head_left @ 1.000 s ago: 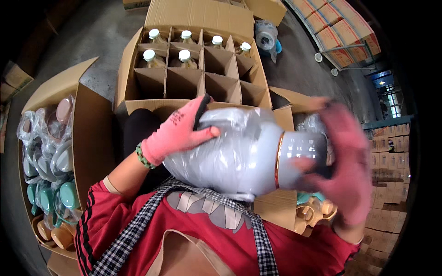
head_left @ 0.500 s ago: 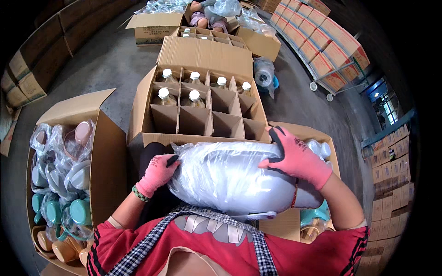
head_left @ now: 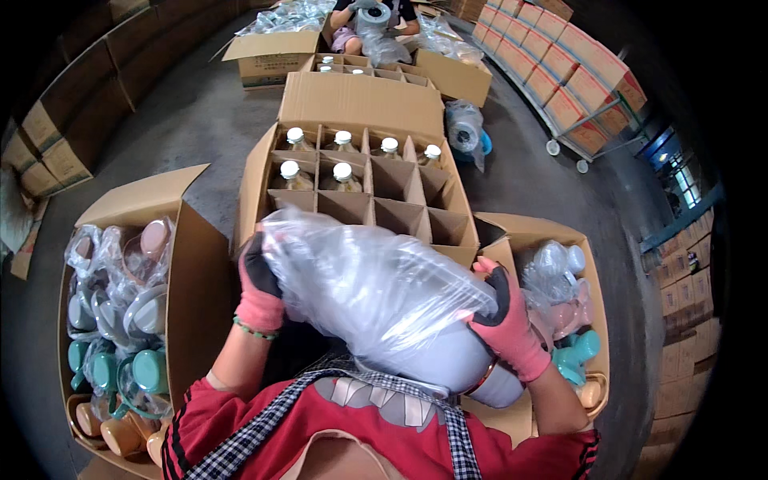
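Across my lap lies a pale blue-grey jug [head_left: 448,360], tilted down to the right, with its rounded end uncovered. A clear plastic bag [head_left: 368,272] covers most of it. My left hand [head_left: 262,284], in a pink glove with dark fingertips, is closed on the bag's far left end. My right hand [head_left: 512,324], gloved the same way, grips the bag's edge on the jug's right side. Just beyond the bag stands a divided carton [head_left: 360,96] holding several clear bottles with white caps [head_left: 342,172]; the bag hides part of its near cells.
An open carton [head_left: 200,272] of bagged grey, pink, teal and orange jugs stands at left. A similar carton [head_left: 552,220] is at right. Beyond, a person [head_left: 372,20] handles a bagged item among cartons. A loaded trolley [head_left: 572,148] stands far right, near a bagged item [head_left: 466,132].
The bag's left end has been raised and the jug now slants down to the right. My left hand moved up and left; my right hand came lower, onto the bag's edge.
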A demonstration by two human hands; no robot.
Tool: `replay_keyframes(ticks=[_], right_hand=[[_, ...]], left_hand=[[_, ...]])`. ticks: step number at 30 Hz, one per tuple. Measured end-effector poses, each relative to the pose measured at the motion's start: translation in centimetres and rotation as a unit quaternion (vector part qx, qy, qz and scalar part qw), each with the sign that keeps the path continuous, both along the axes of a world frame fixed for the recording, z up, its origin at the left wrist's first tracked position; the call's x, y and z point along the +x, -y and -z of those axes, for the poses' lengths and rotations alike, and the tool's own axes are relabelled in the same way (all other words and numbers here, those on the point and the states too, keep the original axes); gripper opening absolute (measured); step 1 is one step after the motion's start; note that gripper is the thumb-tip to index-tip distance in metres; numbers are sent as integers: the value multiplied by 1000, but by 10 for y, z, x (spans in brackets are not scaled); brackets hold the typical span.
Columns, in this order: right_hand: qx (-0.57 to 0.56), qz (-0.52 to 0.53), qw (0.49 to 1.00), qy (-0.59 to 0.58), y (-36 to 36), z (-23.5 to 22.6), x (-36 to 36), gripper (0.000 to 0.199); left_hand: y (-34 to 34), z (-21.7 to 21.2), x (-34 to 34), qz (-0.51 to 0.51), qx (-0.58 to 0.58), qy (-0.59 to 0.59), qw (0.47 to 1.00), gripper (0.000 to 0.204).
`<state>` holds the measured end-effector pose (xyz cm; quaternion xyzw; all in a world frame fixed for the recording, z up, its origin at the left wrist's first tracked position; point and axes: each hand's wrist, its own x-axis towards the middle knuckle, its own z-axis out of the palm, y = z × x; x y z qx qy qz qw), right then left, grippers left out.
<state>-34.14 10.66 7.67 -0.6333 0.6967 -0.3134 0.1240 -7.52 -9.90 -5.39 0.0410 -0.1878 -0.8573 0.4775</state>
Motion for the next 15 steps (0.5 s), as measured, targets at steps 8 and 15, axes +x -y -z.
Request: replay_keyframes(ticks=[8, 15], right_hand=[[-37, 29, 988, 145, 5, 53, -11, 67], [-76, -39, 989, 123, 49, 67, 10, 64]], left_hand=[[35, -31, 39, -185, -50, 116, 975, 28], [39, -44, 58, -272, -137, 222, 926, 34]])
